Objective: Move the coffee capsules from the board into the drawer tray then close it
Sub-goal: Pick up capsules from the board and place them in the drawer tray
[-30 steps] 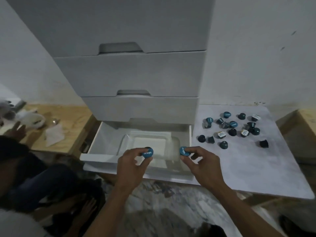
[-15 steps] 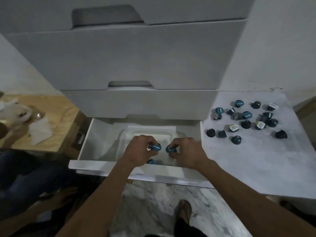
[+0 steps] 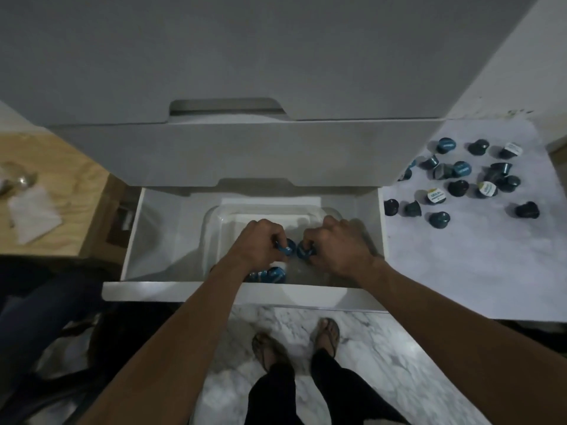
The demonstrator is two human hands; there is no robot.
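Observation:
The bottom drawer [image 3: 159, 231] stands pulled out, and a clear plastic tray [image 3: 270, 211] lies inside it. Both hands are down inside the tray. My left hand [image 3: 260, 240] pinches a blue coffee capsule [image 3: 285, 247]. My right hand [image 3: 333, 243] pinches another blue capsule [image 3: 303, 252] right beside it. Two more blue capsules [image 3: 270, 275] lie in the tray's near end, partly hidden by my left forearm. Several dark and blue capsules [image 3: 460, 179] are scattered on the white board [image 3: 460, 265] to the right.
Shut drawers of the white cabinet [image 3: 245, 154] overhang the open one. A wooden surface [image 3: 61, 191] with white paper lies at the left. A person in dark clothes sits at the lower left. My sandalled feet [image 3: 294, 342] stand on the marble floor below the drawer.
Both hands have gone from above the drawer front down into the tray with their capsules. My head has tipped downward and closer, so the drawer fills more of the view.

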